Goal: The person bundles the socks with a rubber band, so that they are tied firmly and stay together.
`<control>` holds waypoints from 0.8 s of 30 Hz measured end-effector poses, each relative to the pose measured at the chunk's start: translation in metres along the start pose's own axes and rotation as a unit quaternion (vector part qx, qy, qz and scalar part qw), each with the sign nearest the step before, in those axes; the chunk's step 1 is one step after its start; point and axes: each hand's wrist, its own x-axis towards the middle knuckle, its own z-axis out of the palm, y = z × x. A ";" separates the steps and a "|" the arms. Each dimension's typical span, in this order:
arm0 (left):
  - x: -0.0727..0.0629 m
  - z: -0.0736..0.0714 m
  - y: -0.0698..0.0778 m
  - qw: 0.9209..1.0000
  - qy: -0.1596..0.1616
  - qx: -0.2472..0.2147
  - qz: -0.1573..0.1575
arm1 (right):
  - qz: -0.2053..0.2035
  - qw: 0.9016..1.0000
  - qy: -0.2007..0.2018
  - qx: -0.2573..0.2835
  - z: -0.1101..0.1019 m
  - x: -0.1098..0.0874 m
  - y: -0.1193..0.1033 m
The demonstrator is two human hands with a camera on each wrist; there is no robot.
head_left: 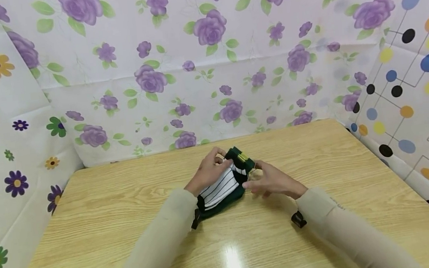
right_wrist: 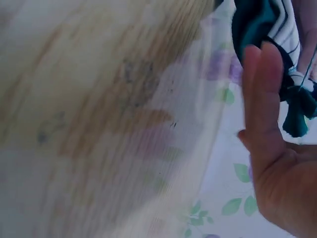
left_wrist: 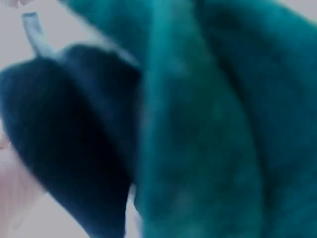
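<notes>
A bundle of socks (head_left: 221, 189), dark green and white with thin dark stripes, is held above the table in the head view. My left hand (head_left: 211, 171) grips its upper left side, thumb across the fabric. Around its upper end run yellow strands (head_left: 242, 156) that look like a rubber band. My right hand (head_left: 271, 181) is at the right side, its index finger and thumb at a thin stretched strand of that band. Green fabric (left_wrist: 198, 124) and a dark rounded part (left_wrist: 64, 134) fill the left wrist view, blurred. The right wrist view shows the gathered end (right_wrist: 295, 119) beyond the right hand (right_wrist: 277, 163).
The wood-grain table (head_left: 306, 246) lies beneath both hands. A flowered cloth (head_left: 194, 88) hangs along its back edge, and a dotted cloth (head_left: 417, 101) along the right. Small black devices (head_left: 298, 219) sit at the wrists.
</notes>
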 end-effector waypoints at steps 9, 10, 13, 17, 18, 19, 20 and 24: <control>-0.004 0.001 0.001 0.989 -0.071 0.065 0.116 | -0.058 0.994 0.039 -0.084 0.005 0.006 -0.003; -0.005 0.000 0.001 0.988 -0.087 0.062 0.108 | -0.064 0.991 0.044 -0.105 0.006 0.006 -0.003; -0.008 -0.003 0.002 0.988 -0.123 0.059 0.075 | -0.074 0.986 0.060 -0.138 0.006 0.007 -0.003; -0.010 -0.004 0.000 0.988 -0.125 0.061 0.068 | -0.084 0.981 0.076 -0.155 0.006 0.010 -0.004; -0.010 -0.003 0.000 0.988 -0.117 0.061 0.074 | -0.088 0.980 0.079 -0.159 0.006 0.011 -0.005; -0.010 -0.003 0.000 0.989 -0.110 0.063 0.081 | -0.094 0.978 0.082 -0.166 0.006 0.012 -0.006; -0.010 -0.002 0.000 0.989 -0.103 0.065 0.088 | -0.098 0.976 0.084 -0.174 0.007 0.013 -0.008; -0.009 -0.001 0.000 0.989 -0.086 0.069 0.103 | -0.111 0.968 0.073 -0.215 0.009 0.015 -0.013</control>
